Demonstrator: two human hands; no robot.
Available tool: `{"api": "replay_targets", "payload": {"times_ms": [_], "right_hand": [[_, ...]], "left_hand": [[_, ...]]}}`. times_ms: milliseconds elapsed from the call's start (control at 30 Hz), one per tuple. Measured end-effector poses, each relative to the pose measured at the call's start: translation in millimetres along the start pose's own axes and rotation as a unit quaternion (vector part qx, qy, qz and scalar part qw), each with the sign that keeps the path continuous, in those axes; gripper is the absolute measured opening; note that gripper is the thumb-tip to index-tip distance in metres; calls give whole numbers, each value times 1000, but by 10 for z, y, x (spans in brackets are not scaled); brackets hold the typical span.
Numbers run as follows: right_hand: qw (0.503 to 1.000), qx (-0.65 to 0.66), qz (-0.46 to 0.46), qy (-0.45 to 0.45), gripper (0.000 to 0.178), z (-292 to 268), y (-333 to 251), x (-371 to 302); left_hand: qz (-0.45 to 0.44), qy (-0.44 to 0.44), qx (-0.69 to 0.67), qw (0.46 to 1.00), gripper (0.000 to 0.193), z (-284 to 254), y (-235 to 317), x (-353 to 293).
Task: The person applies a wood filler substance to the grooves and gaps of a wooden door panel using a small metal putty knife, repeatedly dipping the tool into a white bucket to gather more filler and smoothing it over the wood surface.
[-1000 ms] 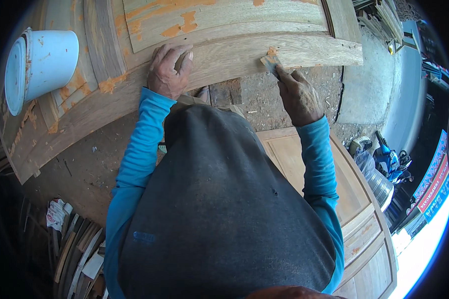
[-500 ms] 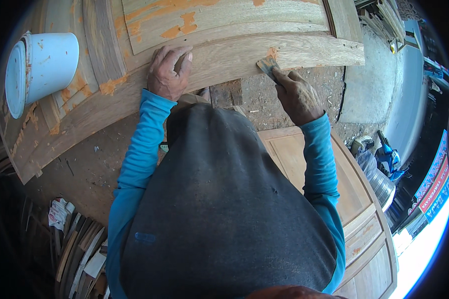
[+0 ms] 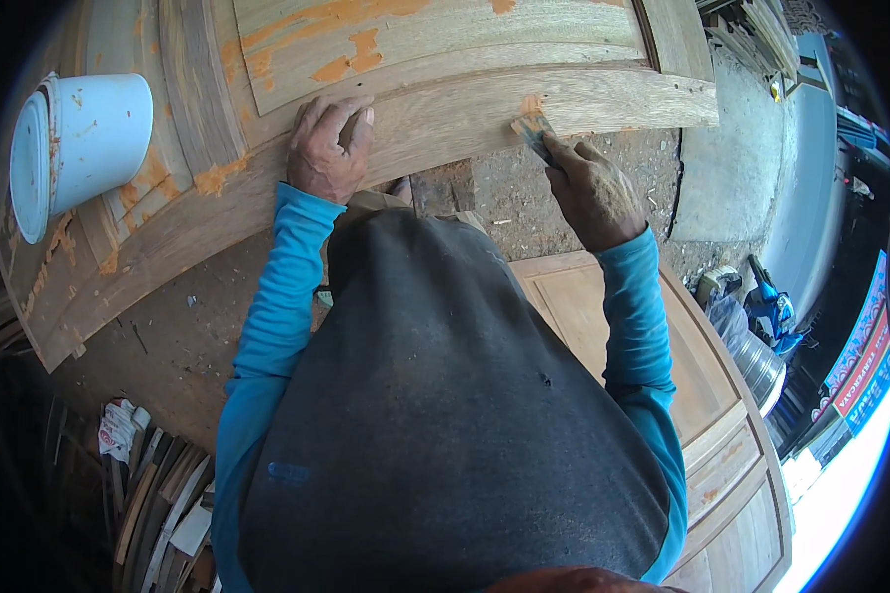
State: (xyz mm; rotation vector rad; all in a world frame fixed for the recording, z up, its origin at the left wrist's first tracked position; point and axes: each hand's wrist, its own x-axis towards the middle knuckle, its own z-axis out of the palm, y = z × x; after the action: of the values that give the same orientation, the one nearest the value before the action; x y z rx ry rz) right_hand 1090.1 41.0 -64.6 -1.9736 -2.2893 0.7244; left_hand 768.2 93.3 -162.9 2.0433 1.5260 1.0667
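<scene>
Right hand is clamped on a putty knife, blade against the wooden frame. Left hand rests flat, fingers spread, on the frame.

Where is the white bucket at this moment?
In the head view, the white bucket sits at the upper left, resting on the wooden door panel, well to the left of the left hand pressed on the same panel.

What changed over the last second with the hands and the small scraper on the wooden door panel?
The right hand slid the small flat scraper slightly leftward along the curved rail of the pale wooden door panel, near an orange filler patch. The left hand stayed pressed flat on the rail, and the white plastic bucket did not move.
</scene>
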Motion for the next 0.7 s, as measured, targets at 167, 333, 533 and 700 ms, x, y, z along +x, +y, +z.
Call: {"api": "replay_targets", "payload": {"times_ms": [167,333,533,700], "right_hand": [[999,-41,17,6,44,184,38,65],[999,-14,20,-21,46,54,-2,-49],[999,-29,29,-4,45,222,108,-28],[998,-34,42,-20,45,9,-43,-60]], "left_hand": [[11,-2,-10,1000,18,9,-16,14],[-7,3,-1,1000,18,13,-10,-12],[10,-1,-11,1000,18,29,-36,5],[7,4,-9,1000,18,13,0,4]]}}
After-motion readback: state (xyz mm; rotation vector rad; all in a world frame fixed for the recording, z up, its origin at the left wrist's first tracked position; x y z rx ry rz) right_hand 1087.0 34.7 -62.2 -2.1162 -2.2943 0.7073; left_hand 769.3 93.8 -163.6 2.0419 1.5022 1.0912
